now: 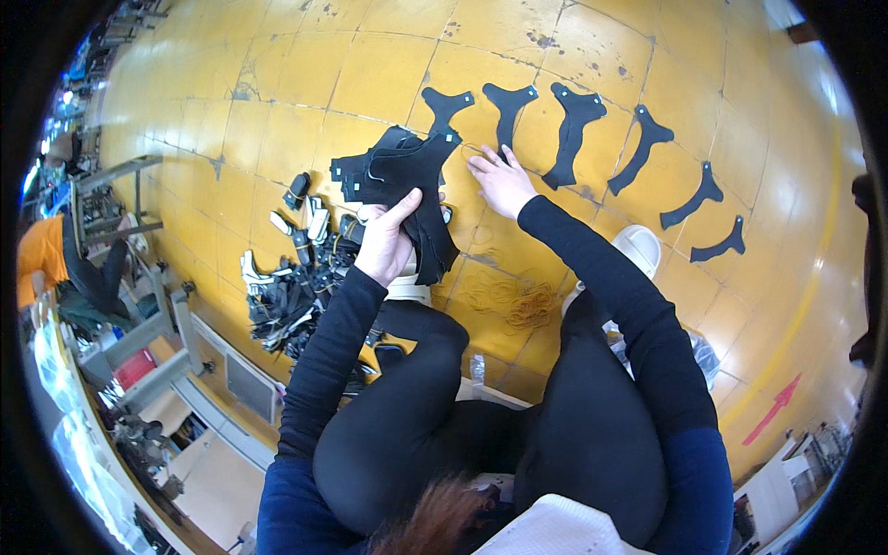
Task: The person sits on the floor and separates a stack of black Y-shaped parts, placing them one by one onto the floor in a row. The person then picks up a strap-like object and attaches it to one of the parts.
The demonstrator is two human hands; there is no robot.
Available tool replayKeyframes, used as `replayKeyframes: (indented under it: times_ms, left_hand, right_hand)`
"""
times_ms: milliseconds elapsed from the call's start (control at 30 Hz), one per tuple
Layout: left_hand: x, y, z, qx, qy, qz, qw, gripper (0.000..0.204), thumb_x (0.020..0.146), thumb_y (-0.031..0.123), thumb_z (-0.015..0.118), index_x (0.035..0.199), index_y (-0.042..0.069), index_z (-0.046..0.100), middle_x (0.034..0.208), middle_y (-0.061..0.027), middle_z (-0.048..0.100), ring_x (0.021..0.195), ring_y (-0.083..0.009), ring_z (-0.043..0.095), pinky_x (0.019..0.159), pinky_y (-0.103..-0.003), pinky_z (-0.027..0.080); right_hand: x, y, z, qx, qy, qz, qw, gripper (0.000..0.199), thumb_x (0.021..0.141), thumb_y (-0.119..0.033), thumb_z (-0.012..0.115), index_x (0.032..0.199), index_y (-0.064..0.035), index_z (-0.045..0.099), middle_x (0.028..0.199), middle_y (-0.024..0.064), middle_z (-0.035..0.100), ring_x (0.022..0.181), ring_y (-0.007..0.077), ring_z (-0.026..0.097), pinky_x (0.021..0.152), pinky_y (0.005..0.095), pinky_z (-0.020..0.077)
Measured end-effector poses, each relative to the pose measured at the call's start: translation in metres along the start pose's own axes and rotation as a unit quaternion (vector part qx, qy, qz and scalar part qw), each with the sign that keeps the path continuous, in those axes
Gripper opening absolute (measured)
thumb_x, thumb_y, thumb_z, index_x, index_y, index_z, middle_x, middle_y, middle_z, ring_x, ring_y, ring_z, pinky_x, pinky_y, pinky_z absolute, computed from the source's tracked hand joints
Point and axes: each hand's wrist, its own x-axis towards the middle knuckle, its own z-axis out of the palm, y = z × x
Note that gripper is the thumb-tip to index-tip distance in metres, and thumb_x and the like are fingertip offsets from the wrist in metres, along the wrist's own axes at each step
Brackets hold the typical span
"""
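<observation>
My left hand (387, 242) grips a thick stack of black fabric pieces (421, 176), thumb on top, fingers mostly hidden beneath. Some pieces in it fan out to the left and carry small pale tags. Reaching forward, my right hand (504, 185) has its fingers apart at the lower end of a black T-shaped fabric piece (507, 109) on the floor; whether they touch it I cannot tell. Similar flat pieces form a curved row: one (448, 104) lies partly behind the stack, and a thicker-looking one (575, 129) and several more (638, 148) curve away rightward.
A heap of black and white bundled pieces (296, 305) lies left of my legs on the yellow tiled floor (305, 83). Tangled rubber bands (523, 303) lie between my feet, near a white shoe (638, 248). Metal frames (176, 342) and a person in orange (42, 254) are at the left.
</observation>
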Motion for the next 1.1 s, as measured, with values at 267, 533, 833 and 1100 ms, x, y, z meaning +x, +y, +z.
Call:
replayKeyframes:
  times_ms: [267,533,833,1100]
  left_hand:
    - [0.009,-0.039,-0.025,-0.012,0.029,-0.023,0.999,0.023,0.085,0.006,0.064,0.106,0.001,0.060,0.099,-0.0101,0.066,0.087,-0.0198,0.065,0.081,-0.034,0.052]
    - [0.001,-0.036,-0.025,-0.062,0.015,-0.016,0.998,0.029,0.092,0.016,0.053,0.115,-0.002,0.055,0.104,-0.0107,0.064,0.095,-0.0205,0.062,0.085,-0.033,0.049]
    - [-0.005,-0.043,-0.014,-0.084,0.052,0.018,0.995,0.028,0.089,0.006,0.055,0.116,-0.004,0.053,0.105,-0.0156,0.064,0.093,-0.0244,0.064,0.086,-0.034,0.051]
    - [0.000,-0.058,-0.020,-0.061,0.080,0.022,0.995,0.029,0.083,-0.003,0.062,0.111,0.000,0.057,0.106,-0.0109,0.064,0.094,-0.0217,0.064,0.084,-0.035,0.052]
  right_hand:
    - [-0.043,-0.031,-0.023,0.231,-0.257,-0.054,0.937,0.037,0.080,-0.018,0.058,0.111,0.0010,0.057,0.122,0.0163,0.050,0.121,0.0314,0.044,0.104,0.0534,0.0305]
    - [-0.007,-0.024,-0.021,0.154,0.013,0.107,0.982,0.032,0.076,-0.012,0.064,0.106,-0.0029,0.057,0.105,0.0132,0.053,0.101,0.0302,0.052,0.088,0.0417,0.0422]
    - [0.029,0.008,0.004,-0.110,0.119,0.003,0.987,0.010,0.078,-0.011,0.054,0.075,-0.0087,0.062,0.077,0.0043,0.057,0.082,0.0198,0.055,0.073,0.0337,0.0400]
    - [-0.069,-0.041,-0.008,0.202,-0.124,-0.094,0.967,0.011,0.077,-0.011,0.055,0.084,-0.0115,0.063,0.088,0.0067,0.059,0.092,0.0217,0.059,0.073,0.0372,0.0415]
